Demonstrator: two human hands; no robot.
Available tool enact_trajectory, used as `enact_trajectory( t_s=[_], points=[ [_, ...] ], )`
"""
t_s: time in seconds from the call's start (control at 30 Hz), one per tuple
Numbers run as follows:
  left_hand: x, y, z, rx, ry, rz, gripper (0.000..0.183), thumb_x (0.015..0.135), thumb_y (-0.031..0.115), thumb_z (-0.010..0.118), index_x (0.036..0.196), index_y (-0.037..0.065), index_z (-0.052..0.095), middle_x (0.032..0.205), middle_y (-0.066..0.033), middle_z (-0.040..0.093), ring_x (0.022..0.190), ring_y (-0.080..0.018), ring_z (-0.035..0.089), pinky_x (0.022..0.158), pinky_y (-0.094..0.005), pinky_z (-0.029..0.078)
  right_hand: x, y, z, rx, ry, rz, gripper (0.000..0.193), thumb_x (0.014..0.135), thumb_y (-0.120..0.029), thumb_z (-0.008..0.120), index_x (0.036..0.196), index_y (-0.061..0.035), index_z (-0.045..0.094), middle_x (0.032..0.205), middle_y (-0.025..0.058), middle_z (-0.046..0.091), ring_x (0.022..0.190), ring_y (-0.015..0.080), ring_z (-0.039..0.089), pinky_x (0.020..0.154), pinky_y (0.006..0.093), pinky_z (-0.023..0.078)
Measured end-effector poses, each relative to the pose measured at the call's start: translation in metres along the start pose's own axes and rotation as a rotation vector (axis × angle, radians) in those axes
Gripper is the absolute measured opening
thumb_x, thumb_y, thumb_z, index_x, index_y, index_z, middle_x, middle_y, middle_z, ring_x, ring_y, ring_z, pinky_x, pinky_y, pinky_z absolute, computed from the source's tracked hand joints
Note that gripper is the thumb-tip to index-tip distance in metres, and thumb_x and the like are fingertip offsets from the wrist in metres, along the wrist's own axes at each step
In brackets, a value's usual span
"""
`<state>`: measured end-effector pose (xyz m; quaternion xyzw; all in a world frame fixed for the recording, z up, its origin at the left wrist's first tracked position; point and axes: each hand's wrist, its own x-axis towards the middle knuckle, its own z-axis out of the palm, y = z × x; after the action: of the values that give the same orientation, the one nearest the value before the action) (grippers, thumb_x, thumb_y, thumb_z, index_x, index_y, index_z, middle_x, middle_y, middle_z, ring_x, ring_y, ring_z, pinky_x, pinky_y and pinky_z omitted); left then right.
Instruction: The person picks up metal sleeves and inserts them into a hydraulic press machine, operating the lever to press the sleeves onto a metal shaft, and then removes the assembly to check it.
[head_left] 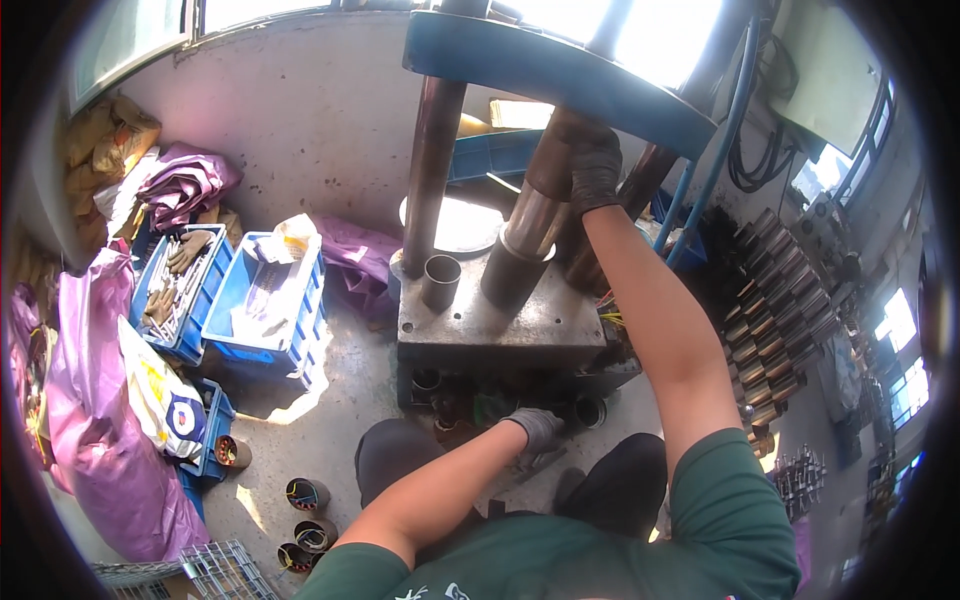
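A blue-topped press (540,65) with thick steel columns stands in front of me. My right hand (595,168), in a dark grey glove, reaches high between the columns and closes around the upper part of a metal cylinder (548,170). The cylinder stands in line above a darker tube on the steel press table (480,325). A short open tube (441,283) stands upright to its left on the table. Low in front of the table, my left hand (537,428), also gloved, is curled; what its fingers hold is hidden.
Two blue crates stand at left, one with metal rods and gloves (178,290), the other (265,345) with plastic wrapping. Purple sacks (105,420) lie beyond. Several short tubes with wire windings (307,493) stand on the floor. Stacked metal tubes (775,320) fill the right side.
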<state>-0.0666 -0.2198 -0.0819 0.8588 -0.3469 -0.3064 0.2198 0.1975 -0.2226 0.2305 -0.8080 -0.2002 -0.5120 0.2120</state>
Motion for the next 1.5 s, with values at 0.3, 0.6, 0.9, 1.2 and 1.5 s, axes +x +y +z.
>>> enact_trajectory(
  t_s=[0.3,0.6,0.9,1.2,1.5],
  points=[
    [-0.022,0.017,-0.019,0.081,0.054,0.054,0.045,0.090,0.035,0.065,0.125,0.006,0.069,0.123,-0.0202,0.070,0.117,-0.0382,0.066,0.098,-0.0471,0.053,-0.035,0.049,0.026,0.364,-0.121,0.331,0.035,0.088,-0.036,0.075,0.098,-0.0021,0.074,0.099,0.0183,0.077,0.094,0.0332,0.076,0.078,0.0400,0.060],
    [-0.036,0.015,-0.039,0.106,0.232,0.063,0.045,0.091,0.037,0.066,0.128,0.013,0.068,0.125,-0.0183,0.068,0.118,-0.0374,0.064,0.102,-0.0472,0.051,-0.072,0.065,0.005,0.583,-0.556,0.163,0.031,0.093,-0.018,0.076,0.119,-0.0037,0.070,0.119,0.0101,0.070,0.113,0.0168,0.062,0.093,0.0306,0.053],
    [-0.115,-0.075,-0.147,0.024,1.765,-0.378,0.049,0.074,0.017,0.081,0.120,0.014,0.066,0.125,-0.0130,0.064,0.122,-0.0367,0.056,0.101,-0.0470,0.049,-0.100,0.043,-0.230,-0.024,-1.286,-0.191,0.034,0.091,-0.022,0.075,0.119,-0.0035,0.071,0.113,0.0131,0.074,0.100,0.0304,0.070,0.092,0.0441,0.054],
    [-0.109,-0.098,-0.135,-0.193,1.383,-0.713,0.052,0.073,0.028,0.088,0.121,0.019,0.070,0.148,-0.0090,0.051,0.135,-0.0341,0.054,0.112,-0.0482,0.047,-0.155,0.110,-0.391,-0.468,-1.612,0.403,0.056,0.088,-0.040,0.071,0.133,-0.0058,0.067,0.126,0.0169,0.071,0.118,0.0327,0.066,0.105,0.0410,0.050],
    [-0.093,-0.142,-0.123,-0.217,1.599,-0.404,0.040,0.081,0.031,0.085,0.101,0.000,0.069,0.102,-0.0155,0.069,0.089,-0.0303,0.066,0.086,-0.0402,0.053,-0.186,0.136,-0.420,-0.307,-1.351,0.486,0.068,0.087,-0.047,0.072,0.137,-0.0019,0.063,0.131,0.0196,0.068,0.121,0.0338,0.065,0.106,0.0405,0.049]
  ],
)
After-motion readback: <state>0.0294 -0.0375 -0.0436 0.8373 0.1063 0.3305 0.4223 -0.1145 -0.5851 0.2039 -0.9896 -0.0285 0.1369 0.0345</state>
